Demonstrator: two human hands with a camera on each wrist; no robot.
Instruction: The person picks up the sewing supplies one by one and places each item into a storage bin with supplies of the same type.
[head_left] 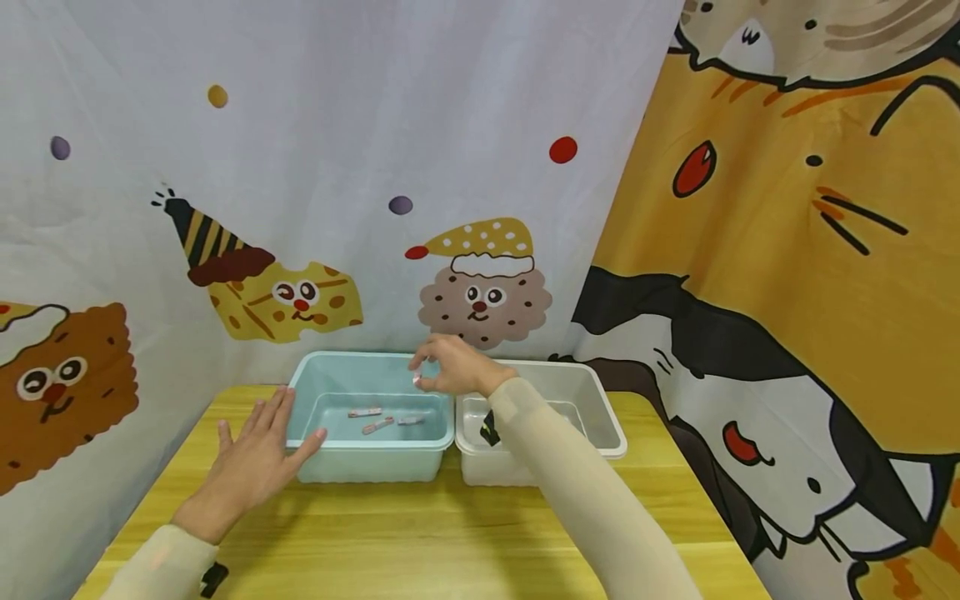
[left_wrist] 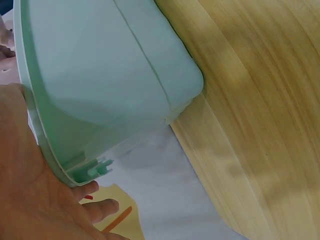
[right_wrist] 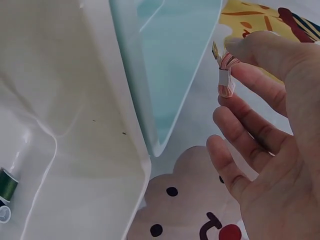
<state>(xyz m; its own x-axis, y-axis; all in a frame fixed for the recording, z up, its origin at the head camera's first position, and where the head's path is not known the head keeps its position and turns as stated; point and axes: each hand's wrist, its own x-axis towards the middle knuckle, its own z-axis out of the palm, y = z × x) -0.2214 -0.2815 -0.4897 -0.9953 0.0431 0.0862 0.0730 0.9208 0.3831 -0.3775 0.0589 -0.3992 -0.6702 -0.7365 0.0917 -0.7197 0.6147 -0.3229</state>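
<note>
My right hand [head_left: 457, 367] is raised over the right side of the pale blue bin [head_left: 367, 465], near where it meets the white bin [head_left: 498, 471]. Thumb and index finger pinch a small folded tape measure [right_wrist: 226, 82], pink and white, with a white band round it and a gold-coloured metal end. Three similar narrow bundles [head_left: 364, 412] lie on the blue bin's floor. My left hand [head_left: 251, 462], fingers straight and spread, rests against the left rim of the blue bin. Its palm and fingers touch that rim in the left wrist view.
Inside the white bin lies a dark green thread spool [right_wrist: 9, 185], with part of another spool [right_wrist: 4, 214] beside it. Both bins stand side by side on a wooden table [head_left: 405, 533]. Close behind them hangs a printed cloth [head_left: 480, 100].
</note>
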